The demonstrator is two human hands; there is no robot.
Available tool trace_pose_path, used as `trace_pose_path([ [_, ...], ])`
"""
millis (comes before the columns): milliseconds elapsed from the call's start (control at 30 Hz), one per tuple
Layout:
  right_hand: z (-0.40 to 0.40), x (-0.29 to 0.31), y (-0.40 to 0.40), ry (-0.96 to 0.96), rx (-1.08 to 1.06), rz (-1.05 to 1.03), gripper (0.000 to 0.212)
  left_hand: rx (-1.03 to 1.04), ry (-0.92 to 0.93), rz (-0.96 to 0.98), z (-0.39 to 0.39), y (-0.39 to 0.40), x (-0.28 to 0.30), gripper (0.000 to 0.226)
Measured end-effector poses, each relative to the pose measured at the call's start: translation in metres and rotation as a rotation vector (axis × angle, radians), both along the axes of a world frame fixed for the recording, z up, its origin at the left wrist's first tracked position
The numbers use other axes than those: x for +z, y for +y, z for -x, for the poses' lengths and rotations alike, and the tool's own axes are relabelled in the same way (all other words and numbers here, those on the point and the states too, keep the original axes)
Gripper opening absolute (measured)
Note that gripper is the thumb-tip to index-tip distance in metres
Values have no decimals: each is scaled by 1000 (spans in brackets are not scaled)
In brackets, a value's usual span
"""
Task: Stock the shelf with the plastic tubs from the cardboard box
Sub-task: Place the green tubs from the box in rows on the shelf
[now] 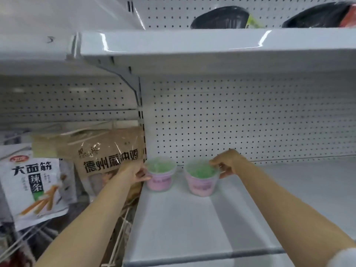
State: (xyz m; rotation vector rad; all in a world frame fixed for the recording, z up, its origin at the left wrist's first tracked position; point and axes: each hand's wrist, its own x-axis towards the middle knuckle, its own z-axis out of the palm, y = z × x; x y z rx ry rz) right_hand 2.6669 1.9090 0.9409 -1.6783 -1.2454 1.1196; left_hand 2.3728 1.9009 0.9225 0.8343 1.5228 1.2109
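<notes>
Two plastic tubs sit at the back of the shelf (192, 228). The left hand (134, 173) grips the left tub (160, 175), the right hand (228, 164) the right tub (201, 180). No cardboard box shows, so I can't tell how many are left.

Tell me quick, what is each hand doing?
Left hand: grips the left tub on the shelf.
Right hand: grips the right tub.
</notes>
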Motion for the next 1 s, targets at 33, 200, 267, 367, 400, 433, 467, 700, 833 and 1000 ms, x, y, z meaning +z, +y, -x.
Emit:
trace_pose_path([
  [33,3,-2,6,4,0,-4,28,-2,-13,3,0,5,-1,14],
  [200,7,-20,35,29,-81,-73,25,34,-80,4,-2,19,-10,10],
  [267,7,-26,40,111,-137,-152,27,41,-117,-44,-3,19,-16,11],
  [367,3,-34,26,125,-183,-290,54,52,2,-235,-1,12,-40,49],
  [400,1,-40,16,84,-138,-321,67,16,82,-317,0,8,-51,63],
  [433,1,-46,4,49,-55,-335,83,-59,165,-369,0,4,-61,80],
  [467,1,-52,-7,27,35,-332,99,-137,243,-376,0,3,-70,97],
  [700,29,-85,-14,23,51,-437,125,-111,278,-316,-24,24,-80,99],
  [833,40,-98,-6,-145,-23,-505,115,-43,359,-291,-21,29,-82,105],
  [1000,41,-93,-1,-105,-78,-507,114,-82,368,-278,-10,35,-84,123],
])
